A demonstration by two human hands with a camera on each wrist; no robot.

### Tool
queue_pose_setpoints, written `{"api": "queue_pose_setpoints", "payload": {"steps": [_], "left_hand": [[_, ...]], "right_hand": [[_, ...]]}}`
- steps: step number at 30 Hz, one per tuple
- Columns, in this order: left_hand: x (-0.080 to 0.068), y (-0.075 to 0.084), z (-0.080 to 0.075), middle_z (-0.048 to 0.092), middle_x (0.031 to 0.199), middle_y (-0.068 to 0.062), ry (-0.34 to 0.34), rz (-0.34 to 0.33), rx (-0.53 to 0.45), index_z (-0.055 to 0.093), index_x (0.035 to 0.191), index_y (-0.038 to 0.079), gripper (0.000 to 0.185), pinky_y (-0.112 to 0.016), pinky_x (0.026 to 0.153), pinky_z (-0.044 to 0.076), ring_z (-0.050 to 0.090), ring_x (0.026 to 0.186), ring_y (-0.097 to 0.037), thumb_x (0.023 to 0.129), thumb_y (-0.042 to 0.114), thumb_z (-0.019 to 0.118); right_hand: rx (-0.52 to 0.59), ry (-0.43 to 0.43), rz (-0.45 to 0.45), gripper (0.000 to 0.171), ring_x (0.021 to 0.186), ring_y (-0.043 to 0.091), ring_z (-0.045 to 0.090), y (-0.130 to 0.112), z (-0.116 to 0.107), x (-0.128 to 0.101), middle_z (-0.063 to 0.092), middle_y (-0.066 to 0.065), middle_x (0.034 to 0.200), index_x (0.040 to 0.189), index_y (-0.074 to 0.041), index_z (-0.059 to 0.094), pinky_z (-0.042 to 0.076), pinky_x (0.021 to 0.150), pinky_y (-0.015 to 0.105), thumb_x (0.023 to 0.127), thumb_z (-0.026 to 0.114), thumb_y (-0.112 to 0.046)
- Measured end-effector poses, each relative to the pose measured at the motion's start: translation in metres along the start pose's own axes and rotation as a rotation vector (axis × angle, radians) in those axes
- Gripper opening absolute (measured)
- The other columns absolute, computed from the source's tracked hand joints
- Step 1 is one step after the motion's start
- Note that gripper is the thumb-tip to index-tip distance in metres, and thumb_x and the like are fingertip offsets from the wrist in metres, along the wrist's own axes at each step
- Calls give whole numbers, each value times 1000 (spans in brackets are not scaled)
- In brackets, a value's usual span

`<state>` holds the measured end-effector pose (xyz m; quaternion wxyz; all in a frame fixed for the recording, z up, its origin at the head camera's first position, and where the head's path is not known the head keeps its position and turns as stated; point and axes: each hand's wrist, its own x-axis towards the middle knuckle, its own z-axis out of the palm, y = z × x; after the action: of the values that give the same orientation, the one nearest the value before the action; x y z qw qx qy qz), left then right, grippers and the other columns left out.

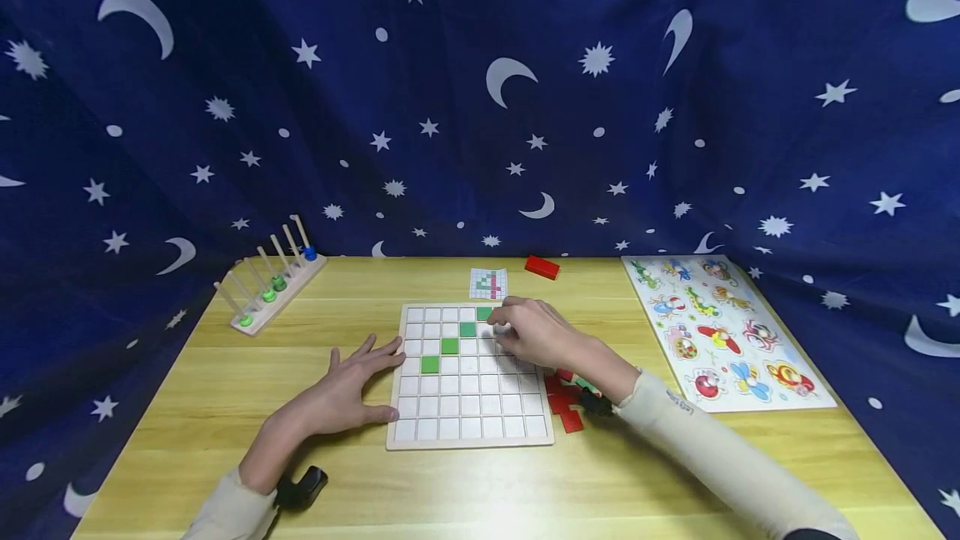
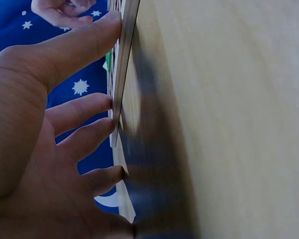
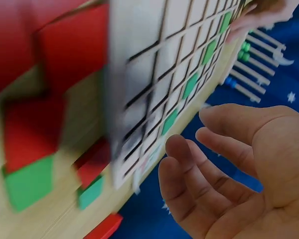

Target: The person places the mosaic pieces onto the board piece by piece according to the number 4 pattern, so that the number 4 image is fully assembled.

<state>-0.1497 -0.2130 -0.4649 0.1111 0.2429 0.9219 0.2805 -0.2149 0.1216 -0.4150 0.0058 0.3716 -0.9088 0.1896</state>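
Left hand [image 1: 352, 390] lies flat on the wooden table [image 1: 225, 382], fingers straight, fingertips touching the left edge of the white grid board [image 1: 468, 394]. Right hand [image 1: 536, 333] hovers over the board's upper right, fingers loosely bent, holding nothing, just beside the diagonal of green tiles [image 1: 448, 346]. Red pieces [image 1: 564, 402] lie right of the board.

A light wooden table [image 1: 225, 390] holds everything. In the middle lies a white square grid board [image 1: 470, 407] with a few green tiles on it. Behind it sits a small paper card [image 1: 488, 283] and a red block [image 1: 542, 267]. A wooden peg rack with coloured rings [image 1: 273, 286] stands at the left. A flat animal picture puzzle [image 1: 720, 327] lies at the right. Red pieces [image 1: 564, 407] rest just beside the board.
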Motion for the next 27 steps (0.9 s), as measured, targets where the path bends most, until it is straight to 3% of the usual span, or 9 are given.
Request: {"api": "queue_pose_setpoints", "payload": {"steps": [11, 27], "left_hand": [[0, -1, 0, 30, 162, -2, 9, 6, 1, 52, 147, 14, 80, -83, 99, -3, 13, 149, -40, 80, 43, 83], [0, -2, 2, 29, 162, 0, 15, 9, 7, 51, 147, 15, 80, -83, 99, -3, 13, 150, -39, 80, 43, 83]], "right_hand": [[-51, -13, 161, 25, 88, 25, 68, 47, -14, -24, 71, 10, 100, 108, -3, 75, 56, 73, 41, 84, 73, 2], [-57, -28, 182, 32, 76, 17, 57, 68, -9, -28, 70, 8, 96, 106, -5, 76, 52, 68, 39, 78, 70, 9]]}}
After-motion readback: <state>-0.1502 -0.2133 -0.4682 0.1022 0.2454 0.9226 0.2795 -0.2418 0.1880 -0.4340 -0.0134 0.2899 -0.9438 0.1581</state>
